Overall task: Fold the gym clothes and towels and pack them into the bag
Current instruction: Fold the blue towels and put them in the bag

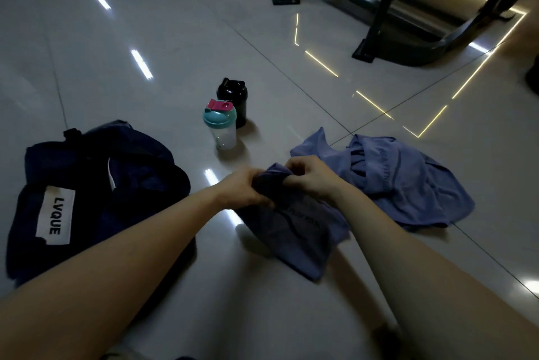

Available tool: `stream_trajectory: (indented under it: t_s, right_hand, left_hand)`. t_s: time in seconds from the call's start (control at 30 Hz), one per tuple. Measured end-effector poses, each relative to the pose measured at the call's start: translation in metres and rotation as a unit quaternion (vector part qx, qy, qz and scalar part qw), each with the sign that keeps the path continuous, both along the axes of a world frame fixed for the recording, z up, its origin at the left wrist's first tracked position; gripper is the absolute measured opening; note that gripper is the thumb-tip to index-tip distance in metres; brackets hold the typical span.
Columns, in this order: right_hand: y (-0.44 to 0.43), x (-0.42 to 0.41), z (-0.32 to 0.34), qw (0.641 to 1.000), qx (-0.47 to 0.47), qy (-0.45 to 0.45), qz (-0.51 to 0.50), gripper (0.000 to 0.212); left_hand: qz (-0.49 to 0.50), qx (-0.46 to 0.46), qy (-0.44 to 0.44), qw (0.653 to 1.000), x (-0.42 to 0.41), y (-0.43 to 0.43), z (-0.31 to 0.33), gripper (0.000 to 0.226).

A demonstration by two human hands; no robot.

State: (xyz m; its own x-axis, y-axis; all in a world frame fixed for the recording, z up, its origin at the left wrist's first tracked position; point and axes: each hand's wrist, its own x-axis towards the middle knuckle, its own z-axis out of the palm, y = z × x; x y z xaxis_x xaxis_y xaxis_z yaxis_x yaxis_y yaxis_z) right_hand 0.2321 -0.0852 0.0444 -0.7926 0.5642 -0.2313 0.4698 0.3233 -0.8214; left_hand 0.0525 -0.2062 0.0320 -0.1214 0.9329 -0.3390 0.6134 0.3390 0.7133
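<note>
Two hands meet above the glossy tiled floor [175, 39]: the left hand [242, 187] and right hand [313, 176] both clench the bunched top of a soft purple-blue towel [300, 234], its print too creased to read. Left lies the limp navy duffel bag [96, 184]; right, a second crumpled towel [408, 184]. Beyond stand a clear teal-lidded shaker bottle [223, 132] and, partly hidden behind it, a black shaker [234, 94]. Dark machine legs [379, 9] are cropped.

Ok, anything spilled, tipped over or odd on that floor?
Nothing stands out. The clear teal-lidded shaker bottle and the black shaker bottle stand upright, no spill. The loose blue towel on the right lies crumpled, simply not yet folded.
</note>
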Motion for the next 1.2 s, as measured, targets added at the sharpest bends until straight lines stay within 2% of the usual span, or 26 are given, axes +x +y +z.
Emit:
stream_trajectory:
  t_s: [0.1,0.17,0.27,0.37,0.43,0.5,0.57,0.63,0.77,0.83,0.93,1.07,1.2]
  right_hand:
    - [0.004,0.007,0.014,0.999,-0.019,0.023,-0.044,0.008]
    - [0.007,0.013,0.023,0.996,-0.020,0.033,-0.078,0.020]
    - [0.009,0.019,0.034,0.994,-0.002,0.042,-0.097,0.015]
    - [0.013,0.021,0.046,0.988,0.007,0.082,-0.127,0.024]
    - [0.017,0.020,0.055,0.981,0.021,0.109,-0.160,0.015]
    - [0.020,0.017,0.067,0.975,0.040,0.129,-0.178,0.011]
    - [0.019,0.012,0.081,0.967,0.036,0.168,-0.190,0.022]
    - [0.016,0.008,0.092,0.956,0.023,0.213,-0.202,0.033]
    - [0.014,0.007,0.095,0.947,0.026,0.245,-0.205,0.035]
    - [0.011,0.015,0.080,0.955,0.015,0.224,-0.193,0.029]
    - [-0.006,0.031,0.039,0.976,-0.032,0.135,-0.166,0.016]
    - [-0.047,0.058,-0.013,0.987,-0.094,0.035,-0.125,0.005]
    - [-0.076,0.078,-0.044,0.981,-0.155,-0.053,-0.102,0.026]
  left_hand:
    - [0.010,-0.040,0.035,0.999,-0.011,-0.016,0.000,0.027]
    - [0.044,-0.019,0.041,0.998,-0.018,-0.020,0.010,0.034]
    - [0.071,0.008,0.008,0.997,-0.023,-0.016,0.036,0.030]
    - [0.095,0.051,-0.054,0.993,-0.024,-0.011,0.065,0.015]
    - [0.114,0.091,-0.083,0.986,-0.026,-0.009,0.081,0.016]
    - [0.146,0.135,-0.086,0.976,-0.028,-0.006,0.093,0.011]
    - [0.181,0.186,-0.068,0.963,-0.030,-0.004,0.101,0.020]
    - [0.201,0.228,-0.064,0.951,-0.030,-0.004,0.109,0.019]
    - [0.198,0.258,-0.081,0.942,-0.029,-0.010,0.115,0.013]
    - [0.174,0.226,-0.101,0.953,-0.028,-0.017,0.106,0.014]
    - [0.165,0.088,-0.155,0.970,-0.023,-0.041,0.068,0.013]
    - [0.158,-0.052,-0.157,0.973,-0.014,-0.076,0.003,0.022]
    - [0.109,-0.152,-0.161,0.969,-0.004,-0.094,-0.033,0.015]
